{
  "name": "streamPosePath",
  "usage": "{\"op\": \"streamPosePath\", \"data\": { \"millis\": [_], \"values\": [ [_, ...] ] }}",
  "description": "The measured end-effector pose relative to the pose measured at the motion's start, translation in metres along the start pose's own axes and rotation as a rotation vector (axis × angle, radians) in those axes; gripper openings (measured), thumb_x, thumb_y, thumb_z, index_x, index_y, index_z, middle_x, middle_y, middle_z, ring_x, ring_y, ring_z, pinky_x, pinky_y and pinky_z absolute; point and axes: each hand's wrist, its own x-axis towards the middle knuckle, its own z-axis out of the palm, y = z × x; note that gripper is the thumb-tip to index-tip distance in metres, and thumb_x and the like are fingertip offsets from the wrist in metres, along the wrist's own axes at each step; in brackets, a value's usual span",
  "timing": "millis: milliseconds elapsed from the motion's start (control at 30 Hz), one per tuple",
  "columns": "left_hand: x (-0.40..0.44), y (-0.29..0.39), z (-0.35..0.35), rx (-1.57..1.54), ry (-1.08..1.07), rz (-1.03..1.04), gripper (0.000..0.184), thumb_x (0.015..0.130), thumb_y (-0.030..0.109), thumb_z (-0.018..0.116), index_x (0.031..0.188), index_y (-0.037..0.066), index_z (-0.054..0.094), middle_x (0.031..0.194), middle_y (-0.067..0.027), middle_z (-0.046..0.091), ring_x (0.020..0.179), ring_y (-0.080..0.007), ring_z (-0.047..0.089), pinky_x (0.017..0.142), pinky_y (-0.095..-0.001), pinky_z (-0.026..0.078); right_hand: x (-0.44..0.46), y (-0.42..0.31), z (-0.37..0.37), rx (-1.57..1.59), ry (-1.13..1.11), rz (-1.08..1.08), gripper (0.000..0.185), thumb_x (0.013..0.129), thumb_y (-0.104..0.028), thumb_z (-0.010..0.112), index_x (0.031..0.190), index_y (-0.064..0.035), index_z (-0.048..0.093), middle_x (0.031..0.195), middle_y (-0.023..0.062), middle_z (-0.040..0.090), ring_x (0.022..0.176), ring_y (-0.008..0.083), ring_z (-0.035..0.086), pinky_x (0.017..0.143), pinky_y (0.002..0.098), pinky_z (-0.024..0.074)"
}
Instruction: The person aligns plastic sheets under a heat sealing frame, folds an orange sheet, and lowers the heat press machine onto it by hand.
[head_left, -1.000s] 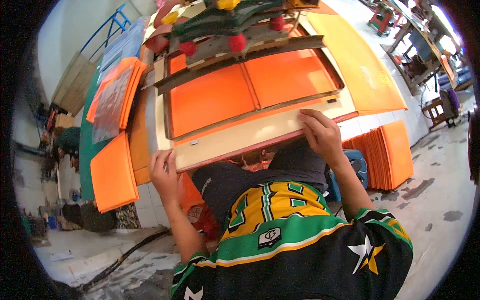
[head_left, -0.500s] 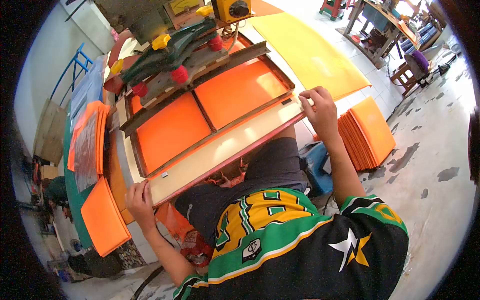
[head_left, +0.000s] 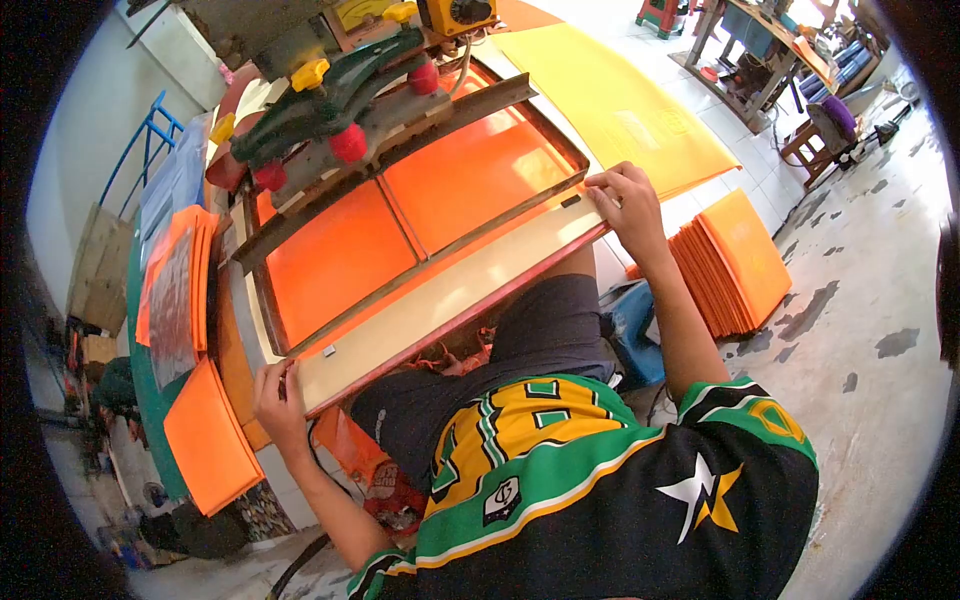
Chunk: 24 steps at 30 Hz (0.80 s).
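Note:
A cream-coloured flat board (head_left: 440, 318) with a reddish front edge lies in front of me above my lap. My left hand (head_left: 281, 408) grips its near left corner, fingers on top. At the far right corner, my right hand (head_left: 628, 205) holds the board with bent fingers, beside a small dark piece on its surface. Orange sheet material (head_left: 345, 270) lies on the board. Over it is a rectangular metal frame (head_left: 430, 262) with a middle divider, beneath a dark green press head (head_left: 325, 95). Whether the frame touches the sheet, I cannot tell.
Yellow sheeting (head_left: 620, 105) spreads behind the board on the right. A stack of orange folded pieces (head_left: 735, 265) stands at my right. More orange pieces (head_left: 210, 440) lie at the left, near a green surface (head_left: 152, 400). A wooden workbench (head_left: 745, 60) is farther back.
The press head and metal frame have shifted slightly up and left in view. My right hand has moved a little up and left; my left hand stays at its corner.

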Motion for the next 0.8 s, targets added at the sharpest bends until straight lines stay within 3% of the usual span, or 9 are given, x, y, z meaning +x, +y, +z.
{"op": "streamPosePath", "data": {
  "millis": [133,200,367,500,600,733,800],
  "values": [
    [0.000,-0.002,0.004,0.036,0.014,-0.056,0.013,0.096,0.010,0.069,0.101,-0.002,0.072,0.093,-0.0142,0.065,0.085,-0.0303,0.065,0.076,-0.0393,0.051,0.005,0.002,0.004,0.022,0.014,-0.050,0.014,0.089,-0.017,0.074,0.092,-0.0040,0.076,0.091,0.0141,0.067,0.093,0.0332,0.065,0.086,0.0442,0.0502],
    [0.000,-0.009,0.006,0.037,0.013,0.011,0.015,0.096,0.011,0.070,0.102,-0.002,0.071,0.093,-0.0137,0.065,0.082,-0.0293,0.065,0.073,-0.0383,0.051,0.006,0.001,0.005,-0.017,0.000,-0.057,0.013,0.090,-0.016,0.073,0.092,-0.0035,0.074,0.092,0.0146,0.065,0.093,0.0340,0.064,0.085,0.0450,0.0495],
    [0.003,-0.003,0.004,0.006,0.008,-0.050,0.014,0.095,0.012,0.072,0.100,-0.002,0.071,0.091,-0.0120,0.065,0.068,-0.0232,0.062,0.065,-0.0343,0.050,0.007,0.003,0.012,-0.073,0.007,-0.114,0.012,0.093,-0.015,0.068,0.093,-0.0027,0.070,0.094,0.0157,0.064,0.093,0.0351,0.062,0.086,0.0458,0.0482],
    [0.002,-0.009,0.007,-0.026,0.034,-0.048,0.013,0.095,0.011,0.072,0.100,-0.001,0.072,0.089,-0.0107,0.065,0.065,-0.0201,0.061,0.062,-0.0328,0.049,0.005,0.010,0.016,-0.020,0.010,-0.027,0.013,0.094,-0.014,0.067,0.097,-0.0012,0.070,0.094,0.0152,0.064,0.091,0.0348,0.063,0.083,0.0439,0.0497],
    [0.003,-0.005,0.007,-0.088,0.071,-0.074,0.013,0.094,0.011,0.072,0.100,-0.001,0.072,0.089,-0.0102,0.065,0.065,-0.0191,0.061,0.060,-0.0325,0.048,0.004,0.009,0.014,0.042,0.003,-0.012,0.014,0.096,-0.013,0.067,0.099,0.0002,0.071,0.095,0.0151,0.065,0.088,0.0328,0.064,0.081,0.0416,0.0502],
    [0.005,0.000,0.002,-0.123,0.025,-0.053,0.016,0.094,0.013,0.073,0.101,-0.002,0.073,0.093,-0.0090,0.065,0.067,-0.0175,0.063,0.057,-0.0321,0.048,0.002,0.009,0.011,0.059,0.009,0.039,0.016,0.098,-0.015,0.068,0.101,0.0002,0.072,0.093,0.0117,0.064,0.077,0.0223,0.060,0.072,0.0348,0.0492],
    [0.006,0.004,-0.003,-0.079,-0.047,-0.153,0.016,0.093,0.013,0.074,0.101,-0.001,0.073,0.094,-0.0091,0.065,0.070,-0.0201,0.065,0.058,-0.0320,0.050,0.002,0.011,0.013,0.061,0.041,0.002,0.016,0.098,-0.016,0.068,0.101,0.0001,0.072,0.092,0.0113,0.065,0.078,0.0224,0.063,0.072,0.0348,0.0500]
  ]
}}
